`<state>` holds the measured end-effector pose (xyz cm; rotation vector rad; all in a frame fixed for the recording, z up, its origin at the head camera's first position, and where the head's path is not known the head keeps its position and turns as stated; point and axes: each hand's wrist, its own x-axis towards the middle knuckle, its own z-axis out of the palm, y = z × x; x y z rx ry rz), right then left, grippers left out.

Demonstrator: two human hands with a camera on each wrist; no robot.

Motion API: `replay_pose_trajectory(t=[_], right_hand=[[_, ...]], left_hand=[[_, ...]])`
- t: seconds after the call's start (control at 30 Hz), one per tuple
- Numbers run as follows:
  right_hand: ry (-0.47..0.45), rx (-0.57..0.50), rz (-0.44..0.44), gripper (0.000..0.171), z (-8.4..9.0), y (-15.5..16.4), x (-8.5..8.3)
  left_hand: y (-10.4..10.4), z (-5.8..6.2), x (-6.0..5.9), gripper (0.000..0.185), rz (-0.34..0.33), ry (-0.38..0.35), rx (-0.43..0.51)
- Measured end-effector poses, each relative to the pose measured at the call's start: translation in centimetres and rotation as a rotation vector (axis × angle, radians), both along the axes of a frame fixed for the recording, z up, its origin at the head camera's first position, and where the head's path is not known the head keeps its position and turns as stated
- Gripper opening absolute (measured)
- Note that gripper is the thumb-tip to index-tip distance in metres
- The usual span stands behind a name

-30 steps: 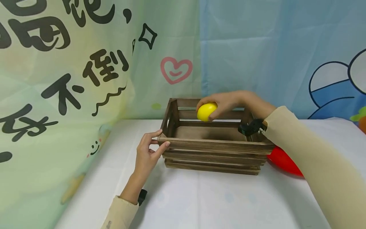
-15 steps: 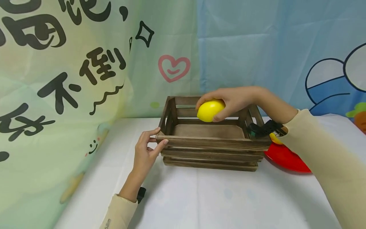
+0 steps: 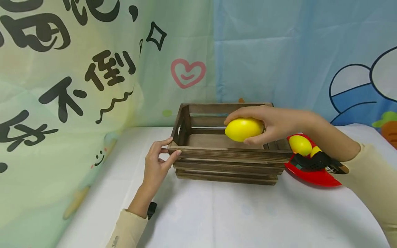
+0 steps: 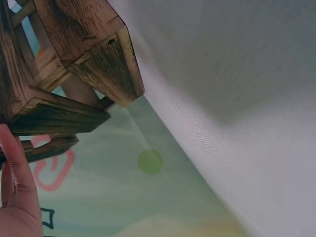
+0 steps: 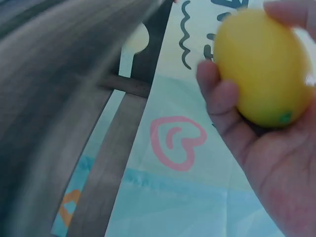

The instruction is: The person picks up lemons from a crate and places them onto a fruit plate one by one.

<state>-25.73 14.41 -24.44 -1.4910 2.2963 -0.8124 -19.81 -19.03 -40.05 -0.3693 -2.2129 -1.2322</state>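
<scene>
Overhead, I see my right hand [image 3: 273, 124] curled round a yellow lemon [image 3: 244, 129], holding it above the right end of the wooden crate [image 3: 226, 162]. My left hand [image 3: 156, 165] pinches the crate's near left corner between thumb and fingers. A red plate [image 3: 313, 175] with more yellow fruit [image 3: 299, 145] sits just right of the crate. Only the right wrist view shows the lemon's green tip [image 5: 285, 117]; the left wrist view shows one finger [image 4: 17, 163] against the crate's corner [image 4: 84, 64].

Beige long sleeves [image 3: 376, 179]; black wrist-worn camera straps [image 3: 313, 162]; bare hands.
</scene>
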Motion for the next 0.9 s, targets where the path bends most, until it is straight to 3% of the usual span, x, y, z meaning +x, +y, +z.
replay_pose_trajectory(t=[0.2,0.33,0.43,0.63,0.77,0.9], right_hand=[[0.121,-0.136,-0.141,0.058,-0.6,1.9,2.3],[0.153,-0.217,-0.246,0.061,-1.2,3.5,3.5],[0.129,-0.247,-0.391,0.061,-1.8,4.6,4.2],[0.058,-0.309,-0.774,0.058,-3.7,7.3,5.1],[0.010,-0.364,-0.871,0.055,-5.6,9.5,5.5],[-0.014,-0.349,-0.939,0.056,-7.6,11.2,5.9]], left_hand=[[0.0,0.2,0.0,0.044,0.004,0.006,-0.002],[0.1,-0.1,-0.1,0.044,-0.002,0.014,-0.001],[0.2,-0.2,0.0,0.045,-0.001,0.019,0.008],[0.3,-0.4,0.0,0.045,-0.009,0.014,0.019],[0.2,-0.3,0.1,0.044,-0.009,0.009,0.032],[0.2,-0.4,0.1,0.043,-0.008,0.020,0.030]])
